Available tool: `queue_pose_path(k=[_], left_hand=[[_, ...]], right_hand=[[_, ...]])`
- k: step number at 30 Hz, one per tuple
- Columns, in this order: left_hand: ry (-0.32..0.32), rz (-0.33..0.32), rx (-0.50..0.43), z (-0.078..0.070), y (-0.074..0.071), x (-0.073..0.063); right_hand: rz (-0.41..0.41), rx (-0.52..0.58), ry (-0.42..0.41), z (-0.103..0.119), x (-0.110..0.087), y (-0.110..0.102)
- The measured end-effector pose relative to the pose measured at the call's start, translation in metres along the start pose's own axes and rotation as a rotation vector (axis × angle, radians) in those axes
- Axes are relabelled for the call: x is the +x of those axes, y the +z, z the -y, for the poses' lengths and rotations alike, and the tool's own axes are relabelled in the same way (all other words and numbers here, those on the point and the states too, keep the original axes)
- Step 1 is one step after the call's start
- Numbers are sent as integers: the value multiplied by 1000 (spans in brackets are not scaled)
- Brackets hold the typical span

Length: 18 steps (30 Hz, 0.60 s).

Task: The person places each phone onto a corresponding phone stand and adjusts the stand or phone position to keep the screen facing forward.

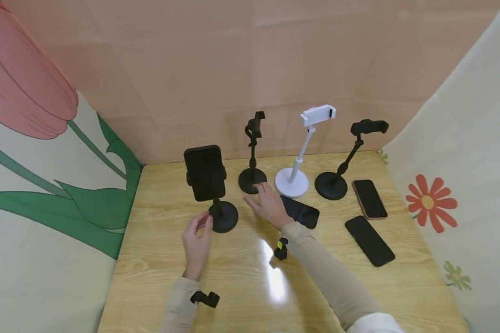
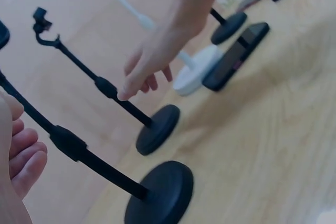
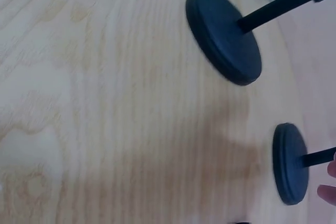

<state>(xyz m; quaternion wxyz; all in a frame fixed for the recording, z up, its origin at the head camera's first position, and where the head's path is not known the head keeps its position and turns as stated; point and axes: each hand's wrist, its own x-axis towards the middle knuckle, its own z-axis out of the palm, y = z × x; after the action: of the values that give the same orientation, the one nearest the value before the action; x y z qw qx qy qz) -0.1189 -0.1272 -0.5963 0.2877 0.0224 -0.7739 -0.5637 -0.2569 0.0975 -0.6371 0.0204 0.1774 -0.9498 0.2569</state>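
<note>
A black phone [image 1: 205, 173] sits upright in the clamp of the leftmost black phone stand [image 1: 226, 218]. Just left of that stand's pole is my left hand [image 1: 196, 245], fingers loosely bent; in the left wrist view, the fingers [image 2: 27, 158] hold nothing. My right hand [image 1: 268, 206] hovers in front of a second black phone stand [image 1: 246, 179], whose clamp is bare. Its fingers are relaxed, and whether they touch the pole I cannot tell. A dark phone [image 1: 303, 212] lies flat beside the right hand, close to the white phone stand's base [image 1: 290, 184].
Farther right stands another black phone stand [image 1: 330, 186] with a bare clamp. Two more phones lie at the table's right side, one pink-edged [image 1: 370, 199] and one black [image 1: 370, 240]. A pink cloth backdrop [image 1: 191, 83] hangs behind the table [image 1: 150, 259].
</note>
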Motion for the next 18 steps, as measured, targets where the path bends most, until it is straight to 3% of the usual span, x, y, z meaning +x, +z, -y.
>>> queue_pose_path(k=[13,18], left_hand=[[-22,240,122,19,18,-28],[3,274,218,24,21,-36]], right_hand=[[134,-53,29,-15,-6,14],[177,-73,26,-19,-5,17]])
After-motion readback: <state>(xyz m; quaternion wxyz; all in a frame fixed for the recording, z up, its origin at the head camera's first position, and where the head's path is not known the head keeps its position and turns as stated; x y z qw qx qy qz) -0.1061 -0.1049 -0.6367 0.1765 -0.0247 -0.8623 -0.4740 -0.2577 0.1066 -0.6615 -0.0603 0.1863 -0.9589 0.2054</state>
